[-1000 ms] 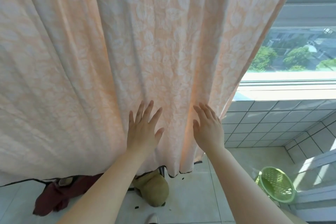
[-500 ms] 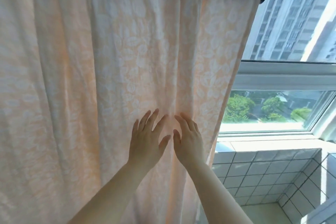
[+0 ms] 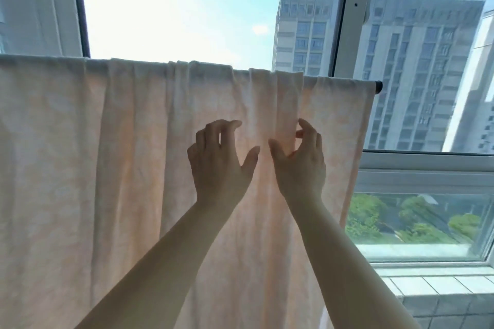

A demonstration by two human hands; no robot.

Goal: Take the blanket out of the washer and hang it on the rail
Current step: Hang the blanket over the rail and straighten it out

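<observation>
Against window point(image 3: 187, 8), raised hands point(image 3: 256, 157) pinch blanket point(image 3: 107, 168).

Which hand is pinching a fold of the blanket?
The right hand: a blanket fold sits between its thumb and fingers. The left hand holds nothing.

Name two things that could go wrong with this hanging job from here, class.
1. The blanket lies bunched in folds along the rail; those folds may dry slowly.
2. The right hand pinches a fold near the rail's end; a sideways pull could slide the edge off.
</observation>
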